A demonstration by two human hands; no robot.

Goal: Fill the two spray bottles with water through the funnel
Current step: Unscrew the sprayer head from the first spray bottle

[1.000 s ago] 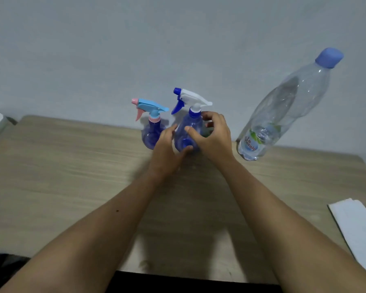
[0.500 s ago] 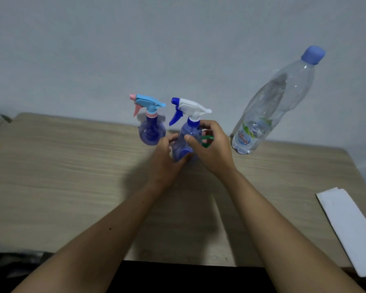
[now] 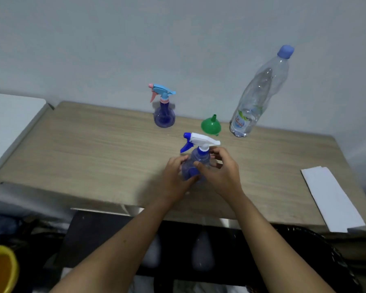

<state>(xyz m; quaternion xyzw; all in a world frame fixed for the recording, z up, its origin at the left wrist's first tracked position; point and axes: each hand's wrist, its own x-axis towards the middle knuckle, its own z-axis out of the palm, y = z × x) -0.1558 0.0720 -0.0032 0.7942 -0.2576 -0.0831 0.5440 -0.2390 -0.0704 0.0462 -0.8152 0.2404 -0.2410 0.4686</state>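
Note:
A blue spray bottle with a white-and-blue trigger head (image 3: 199,153) stands near the middle of the wooden table (image 3: 93,149). My left hand (image 3: 175,176) cups its left side and my right hand (image 3: 222,172) wraps its right side and neck. A second blue spray bottle with a light-blue and pink head (image 3: 164,111) stands at the back by the wall. A green funnel (image 3: 211,125) lies mouth-down, spout up, behind the held bottle. A tall clear water bottle with a blue cap (image 3: 260,96) stands at the back right, a little water at its bottom.
A white folded paper (image 3: 332,197) lies at the table's right front edge. A white surface (image 3: 9,121) adjoins the table on the left. A yellow container (image 3: 0,269) sits low at the bottom left, below table height.
Both hands have drawn the white-headed spray bottle toward me, away from the other sprayer. The green funnel behind it is now uncovered. The camera view has pulled back.

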